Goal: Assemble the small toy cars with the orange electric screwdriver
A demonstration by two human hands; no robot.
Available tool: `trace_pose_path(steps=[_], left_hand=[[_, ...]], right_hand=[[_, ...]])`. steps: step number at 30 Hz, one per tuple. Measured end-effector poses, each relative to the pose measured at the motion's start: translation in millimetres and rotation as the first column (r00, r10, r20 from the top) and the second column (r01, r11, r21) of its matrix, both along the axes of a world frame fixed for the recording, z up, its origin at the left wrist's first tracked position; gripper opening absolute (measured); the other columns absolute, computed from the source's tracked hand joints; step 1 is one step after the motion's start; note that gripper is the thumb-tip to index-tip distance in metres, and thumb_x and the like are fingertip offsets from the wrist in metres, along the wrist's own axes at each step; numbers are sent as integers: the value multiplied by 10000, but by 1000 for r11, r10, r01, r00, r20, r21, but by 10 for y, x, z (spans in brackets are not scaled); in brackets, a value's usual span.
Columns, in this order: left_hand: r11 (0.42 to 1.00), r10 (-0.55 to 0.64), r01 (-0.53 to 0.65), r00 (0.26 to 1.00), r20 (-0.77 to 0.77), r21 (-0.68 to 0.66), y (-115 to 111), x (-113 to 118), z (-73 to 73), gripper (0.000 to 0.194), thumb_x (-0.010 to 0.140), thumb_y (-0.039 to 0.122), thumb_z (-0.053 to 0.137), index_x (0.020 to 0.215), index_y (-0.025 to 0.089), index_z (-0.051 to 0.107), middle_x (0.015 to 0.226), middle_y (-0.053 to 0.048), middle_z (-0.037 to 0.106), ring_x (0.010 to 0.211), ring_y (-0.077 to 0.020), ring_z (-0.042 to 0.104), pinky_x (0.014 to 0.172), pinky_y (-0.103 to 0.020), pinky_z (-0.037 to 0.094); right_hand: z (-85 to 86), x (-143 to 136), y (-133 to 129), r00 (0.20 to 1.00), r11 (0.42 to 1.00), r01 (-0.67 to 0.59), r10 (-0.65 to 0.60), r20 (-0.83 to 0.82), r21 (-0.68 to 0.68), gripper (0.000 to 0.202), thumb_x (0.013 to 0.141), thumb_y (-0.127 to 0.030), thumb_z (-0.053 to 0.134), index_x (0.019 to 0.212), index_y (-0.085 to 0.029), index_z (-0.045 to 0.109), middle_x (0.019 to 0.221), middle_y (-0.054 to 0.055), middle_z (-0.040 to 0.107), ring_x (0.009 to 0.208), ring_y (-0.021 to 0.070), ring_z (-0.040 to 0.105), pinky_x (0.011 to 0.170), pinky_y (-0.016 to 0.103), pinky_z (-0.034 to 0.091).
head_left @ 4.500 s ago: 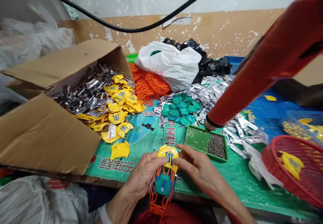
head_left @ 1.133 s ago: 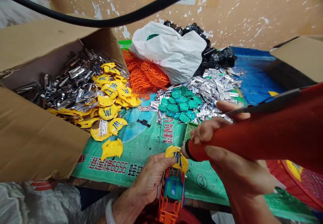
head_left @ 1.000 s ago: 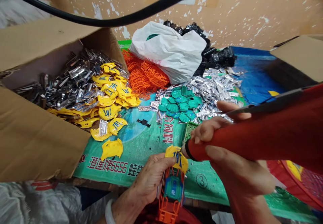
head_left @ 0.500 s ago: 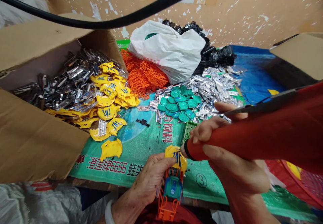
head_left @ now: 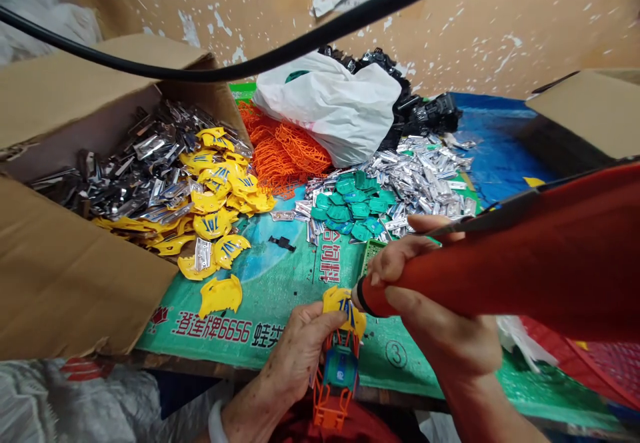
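My left hand [head_left: 299, 343] pinches a toy car body, thumb on its yellow front piece [head_left: 356, 324]. Behind that piece runs an orange lattice frame [head_left: 330, 416] with a green-blue panel [head_left: 341, 367] in its middle. My right hand [head_left: 445, 316] is wrapped around a large red power screwdriver [head_left: 500, 263], which lies slantwise from the right. Its dark nose meets the yellow piece near the blue lettering; the tip itself is too small to make out. Close by, past the screwdriver's nose, stands a small green basket [head_left: 371, 254], partly hidden by my right hand.
A cardboard box [head_left: 85, 276] on the left spills shiny metallic parts and yellow pieces [head_left: 215, 223]. Further back are orange frames [head_left: 290, 153], a white bag [head_left: 330, 103], green pieces [head_left: 353, 203] and silver parts [head_left: 425, 176]. A black cable [head_left: 240, 71] crosses overhead. Another box [head_left: 590, 110] stands right.
The toy car body and the screwdriver have shifted slightly left in view, together with both hands. The screwdriver's nose is still against the yellow piece.
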State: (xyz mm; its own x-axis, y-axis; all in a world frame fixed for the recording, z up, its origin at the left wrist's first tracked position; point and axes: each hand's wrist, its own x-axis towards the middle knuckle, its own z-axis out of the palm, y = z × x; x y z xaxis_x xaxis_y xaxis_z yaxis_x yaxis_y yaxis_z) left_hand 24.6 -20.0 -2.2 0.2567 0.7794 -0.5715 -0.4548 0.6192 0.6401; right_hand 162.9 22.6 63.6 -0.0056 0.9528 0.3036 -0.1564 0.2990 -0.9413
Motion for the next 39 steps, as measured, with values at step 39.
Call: trace_pose_path(steps=[39], left_hand=[[979,-49,40,998,-39,-200,14,-57,-6,376,660,345,785,956,124,715,733,-63,727,598,-158,642,583,-252,500]], right_hand=[[-239,533,194,960,967,254,-251,126,-3,142,639,-163,716,726,-205,613,676,-5,612,639,168,587,606,350,517]])
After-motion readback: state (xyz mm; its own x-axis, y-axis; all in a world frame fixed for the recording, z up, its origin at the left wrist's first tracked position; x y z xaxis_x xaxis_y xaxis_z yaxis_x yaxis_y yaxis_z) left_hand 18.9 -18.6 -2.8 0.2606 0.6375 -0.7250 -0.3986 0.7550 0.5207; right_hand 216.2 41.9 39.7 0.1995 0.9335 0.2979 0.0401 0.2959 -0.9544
